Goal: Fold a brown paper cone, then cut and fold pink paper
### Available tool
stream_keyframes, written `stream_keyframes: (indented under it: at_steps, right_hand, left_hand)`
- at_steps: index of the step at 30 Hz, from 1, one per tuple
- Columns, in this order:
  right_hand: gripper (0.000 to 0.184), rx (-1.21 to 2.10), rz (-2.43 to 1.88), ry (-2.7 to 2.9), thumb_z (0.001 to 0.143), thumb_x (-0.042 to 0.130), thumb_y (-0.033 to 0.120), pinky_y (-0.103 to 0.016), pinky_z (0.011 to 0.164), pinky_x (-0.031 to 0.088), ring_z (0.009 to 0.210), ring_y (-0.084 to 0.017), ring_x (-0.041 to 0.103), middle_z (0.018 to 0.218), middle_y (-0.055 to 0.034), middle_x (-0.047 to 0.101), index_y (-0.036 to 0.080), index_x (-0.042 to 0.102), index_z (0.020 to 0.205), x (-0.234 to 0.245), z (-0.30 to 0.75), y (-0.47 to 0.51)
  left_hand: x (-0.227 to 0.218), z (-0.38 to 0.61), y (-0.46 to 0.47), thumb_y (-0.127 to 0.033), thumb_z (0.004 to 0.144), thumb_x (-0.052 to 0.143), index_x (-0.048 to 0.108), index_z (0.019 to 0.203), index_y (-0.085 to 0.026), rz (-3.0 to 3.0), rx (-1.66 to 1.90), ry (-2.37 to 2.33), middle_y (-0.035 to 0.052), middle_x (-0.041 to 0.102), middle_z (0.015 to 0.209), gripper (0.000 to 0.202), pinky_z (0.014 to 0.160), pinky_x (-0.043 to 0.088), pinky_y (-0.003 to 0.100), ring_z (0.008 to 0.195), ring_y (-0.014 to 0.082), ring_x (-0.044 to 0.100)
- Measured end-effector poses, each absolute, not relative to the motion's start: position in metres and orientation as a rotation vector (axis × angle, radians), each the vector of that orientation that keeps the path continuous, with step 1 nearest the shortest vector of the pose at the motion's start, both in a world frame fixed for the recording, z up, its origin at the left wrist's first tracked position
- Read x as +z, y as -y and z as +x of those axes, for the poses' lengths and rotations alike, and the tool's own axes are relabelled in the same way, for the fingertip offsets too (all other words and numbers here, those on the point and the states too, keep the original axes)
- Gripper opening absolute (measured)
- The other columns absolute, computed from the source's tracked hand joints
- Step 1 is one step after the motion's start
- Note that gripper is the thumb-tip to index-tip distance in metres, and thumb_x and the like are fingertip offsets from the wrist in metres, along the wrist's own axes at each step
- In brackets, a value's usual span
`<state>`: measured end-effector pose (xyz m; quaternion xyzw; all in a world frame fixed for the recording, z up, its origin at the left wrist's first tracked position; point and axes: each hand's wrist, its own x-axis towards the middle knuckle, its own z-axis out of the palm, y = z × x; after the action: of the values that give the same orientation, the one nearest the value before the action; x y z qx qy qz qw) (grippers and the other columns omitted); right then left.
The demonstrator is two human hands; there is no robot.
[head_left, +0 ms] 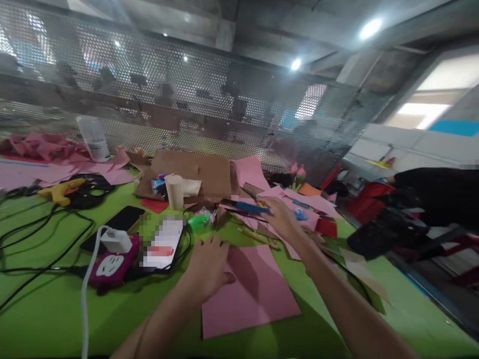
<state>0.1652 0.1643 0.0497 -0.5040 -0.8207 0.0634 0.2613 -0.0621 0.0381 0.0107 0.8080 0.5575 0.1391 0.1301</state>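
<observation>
A square pink sheet of paper (258, 294) lies flat on the green table in front of me. My left hand (209, 264) rests on its left edge, fingers spread and palm down. Farther off, beyond the sheet, my right hand (280, 215) has its fingers closed around a long blue-handled tool (251, 207) with a dark end pointing left; its exact kind is too blurred to tell. Below that tool a yellowish pencil (258, 238) lies on the table. Pink paper scraps surround the right hand.
An open cardboard box (194, 172) stands at the back, with a cardboard tube (174, 192) before it. Left are a lit phone (164, 244), a purple power strip (116, 264), cables and a yellow glue gun (62, 192). Someone's dark sleeve (441, 194) shows at right.
</observation>
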Motion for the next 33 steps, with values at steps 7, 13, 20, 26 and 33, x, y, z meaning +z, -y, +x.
stream_keyframes:
  at_steps: [7,13,20,26,33]
  right_hand:
    - [0.032,0.400,-1.341,2.130,0.084,0.058,0.024,-0.045,0.101,0.043,0.117,-0.028,0.057,0.122,-0.0119,0.065,0.018,0.065,0.114,0.031,0.179,-0.114]
    - [0.043,0.710,-1.336,2.051,0.079,0.068,0.035,-0.034,0.081,0.055,0.096,-0.024,0.068,0.110,-0.0103,0.071,0.016,0.062,0.117,0.022,0.193,-0.085]
    - [0.032,0.758,-1.426,1.896,0.076,0.071,0.043,-0.028,0.058,0.051,0.070,-0.021,0.066,0.076,-0.0029,0.071,0.013,0.067,0.085,0.018,0.195,-0.098]
    - [0.029,0.678,-1.566,1.719,0.091,0.059,0.040,-0.031,0.065,0.052,0.073,-0.019,0.065,0.080,-0.0014,0.067,0.011,0.065,0.086,0.024,0.186,-0.148]
    - [0.026,0.697,-1.552,1.500,0.094,0.059,0.032,-0.039,0.082,0.054,0.095,-0.019,0.064,0.114,-0.0079,0.063,0.016,0.060,0.114,0.035,0.186,-0.167]
  left_hand:
    - [0.015,-0.060,-0.048,-0.038,0.064,0.074,0.064,0.097,-0.016,2.265,0.353,-1.648,0.0138,0.067,0.103,0.041,0.083,0.043,0.047,0.100,0.0366,0.060]
    - [0.016,-0.062,-0.043,-0.026,0.074,0.063,0.060,0.080,-0.020,2.190,0.463,-1.542,0.0016,0.069,0.084,0.009,0.065,0.044,0.029,0.081,0.0223,0.065]
    - [0.038,-0.072,-0.056,-0.029,0.081,0.063,0.063,0.096,-0.020,2.100,0.717,-1.667,0.0039,0.070,0.099,0.018,0.078,0.048,0.034,0.094,0.0247,0.064]
    - [0.043,-0.084,-0.076,-0.022,0.080,0.068,0.047,0.135,-0.024,2.004,1.285,-1.908,0.0108,0.047,0.143,0.059,0.105,0.038,0.048,0.132,0.0311,0.044]
    - [-0.008,-0.084,-0.068,-0.019,0.081,0.065,0.047,0.136,-0.020,2.148,1.105,-1.944,0.0128,0.046,0.146,0.058,0.111,0.033,0.051,0.138,0.0306,0.036]
